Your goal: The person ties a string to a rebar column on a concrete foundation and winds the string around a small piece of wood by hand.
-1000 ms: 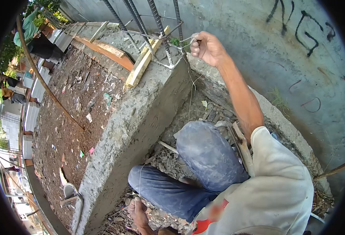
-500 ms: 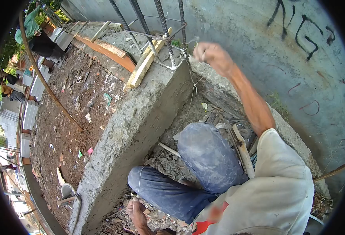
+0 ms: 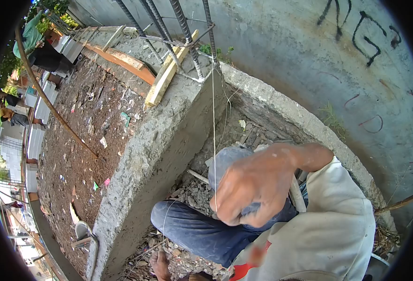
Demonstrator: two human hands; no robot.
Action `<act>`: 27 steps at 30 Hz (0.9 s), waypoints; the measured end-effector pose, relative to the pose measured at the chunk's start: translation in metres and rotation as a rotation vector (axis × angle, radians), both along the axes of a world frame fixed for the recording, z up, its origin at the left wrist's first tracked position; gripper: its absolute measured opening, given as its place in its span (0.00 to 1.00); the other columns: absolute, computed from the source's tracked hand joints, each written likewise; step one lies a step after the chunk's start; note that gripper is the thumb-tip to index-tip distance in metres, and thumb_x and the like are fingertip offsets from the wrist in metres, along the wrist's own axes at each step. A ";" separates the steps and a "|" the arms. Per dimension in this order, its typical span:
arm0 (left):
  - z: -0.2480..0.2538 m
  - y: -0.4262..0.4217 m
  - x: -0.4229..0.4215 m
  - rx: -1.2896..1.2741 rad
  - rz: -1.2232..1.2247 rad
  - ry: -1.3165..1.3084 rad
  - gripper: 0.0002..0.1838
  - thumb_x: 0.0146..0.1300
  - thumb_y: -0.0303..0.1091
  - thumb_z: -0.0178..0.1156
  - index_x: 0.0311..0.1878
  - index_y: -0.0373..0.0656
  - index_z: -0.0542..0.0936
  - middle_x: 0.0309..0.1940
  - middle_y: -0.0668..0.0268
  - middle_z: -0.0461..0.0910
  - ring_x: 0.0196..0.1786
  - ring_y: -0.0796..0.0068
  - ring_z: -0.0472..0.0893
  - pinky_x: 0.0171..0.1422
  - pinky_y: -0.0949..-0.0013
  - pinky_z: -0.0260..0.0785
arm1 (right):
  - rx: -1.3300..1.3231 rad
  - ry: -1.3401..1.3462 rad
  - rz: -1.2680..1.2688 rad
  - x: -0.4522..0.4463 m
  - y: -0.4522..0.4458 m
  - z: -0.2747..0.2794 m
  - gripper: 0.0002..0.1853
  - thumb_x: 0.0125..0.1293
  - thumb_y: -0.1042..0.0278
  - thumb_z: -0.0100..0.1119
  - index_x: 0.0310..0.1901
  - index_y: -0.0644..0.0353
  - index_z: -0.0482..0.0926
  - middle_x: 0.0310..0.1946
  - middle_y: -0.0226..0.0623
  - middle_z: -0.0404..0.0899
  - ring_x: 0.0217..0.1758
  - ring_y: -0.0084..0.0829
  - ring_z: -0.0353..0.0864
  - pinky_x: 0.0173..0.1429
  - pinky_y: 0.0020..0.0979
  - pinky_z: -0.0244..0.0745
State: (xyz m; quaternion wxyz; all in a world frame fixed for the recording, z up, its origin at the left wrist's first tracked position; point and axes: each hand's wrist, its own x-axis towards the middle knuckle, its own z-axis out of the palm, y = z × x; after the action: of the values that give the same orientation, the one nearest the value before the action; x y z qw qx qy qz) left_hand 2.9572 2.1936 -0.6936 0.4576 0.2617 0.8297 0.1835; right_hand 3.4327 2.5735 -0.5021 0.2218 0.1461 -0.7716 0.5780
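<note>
A thin pale string (image 3: 214, 117) runs straight down from the rebar cage (image 3: 188, 40) at the end of the concrete beam. My right hand (image 3: 255, 187) is closed on it, in front of my bent knee. Low in the view, beside the beam's foot, my left hand (image 3: 160, 264) has its fingers pressed together at another stretch of string (image 3: 164, 225), which curves over my trouser leg. A second, slack length hangs from the rebar corner along the beam's end.
The rough concrete beam (image 3: 141, 168) runs along my left, with wooden boards (image 3: 171, 75) on its top and a trowel (image 3: 82, 229) at its near end. A graffitied wall (image 3: 309, 61) rises to the right. Rubble lies around me. Other people (image 3: 42, 47) are at far left.
My right hand has come down from beside the rebar to in front of my knee, drawing the string straight. My left hand has dropped slightly.
</note>
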 end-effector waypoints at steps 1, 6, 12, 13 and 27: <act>0.006 -0.002 0.000 -0.005 -0.002 0.002 0.24 0.81 0.49 0.56 0.63 0.39 0.85 0.63 0.53 0.85 0.58 0.55 0.84 0.61 0.51 0.77 | 0.064 -0.032 -0.029 -0.001 -0.006 -0.003 0.04 0.63 0.76 0.61 0.31 0.64 0.77 0.25 0.40 0.76 0.31 0.42 0.77 0.37 0.44 0.72; 0.020 -0.035 -0.009 -0.360 -0.526 0.201 0.30 0.83 0.58 0.47 0.64 0.44 0.86 0.57 0.50 0.87 0.52 0.59 0.85 0.57 0.50 0.75 | 0.009 -0.083 0.187 0.033 0.038 0.004 0.13 0.77 0.61 0.67 0.41 0.63 0.88 0.38 0.41 0.91 0.35 0.35 0.90 0.39 0.34 0.83; 0.033 -0.046 -0.019 -0.574 -0.556 0.150 0.38 0.82 0.66 0.43 0.71 0.42 0.81 0.64 0.55 0.85 0.60 0.57 0.83 0.64 0.50 0.72 | -0.147 -0.152 -1.494 0.101 0.210 -0.111 0.15 0.77 0.66 0.64 0.58 0.65 0.84 0.38 0.37 0.90 0.33 0.23 0.89 0.42 0.32 0.84; 0.026 -0.054 -0.024 -0.532 -0.541 0.145 0.38 0.82 0.66 0.42 0.71 0.42 0.81 0.64 0.55 0.85 0.60 0.57 0.83 0.64 0.50 0.71 | -0.145 -0.151 -1.493 0.097 0.232 -0.142 0.15 0.77 0.66 0.64 0.58 0.65 0.84 0.38 0.37 0.90 0.33 0.23 0.89 0.42 0.32 0.84; -0.054 -0.126 -0.090 -0.672 -0.333 0.004 0.39 0.81 0.68 0.39 0.84 0.52 0.63 0.73 0.58 0.75 0.67 0.54 0.78 0.67 0.46 0.70 | -0.728 0.198 -0.876 0.216 0.193 -0.061 0.15 0.86 0.60 0.53 0.56 0.63 0.84 0.18 0.14 0.58 0.16 0.14 0.50 0.27 0.22 0.55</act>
State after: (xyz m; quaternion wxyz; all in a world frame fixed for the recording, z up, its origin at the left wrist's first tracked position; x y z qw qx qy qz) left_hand 2.8671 2.0677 -0.7473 0.5400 0.2286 0.7905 -0.1767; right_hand 3.6492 2.7662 -0.5630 0.5476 -0.2195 -0.4872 0.6439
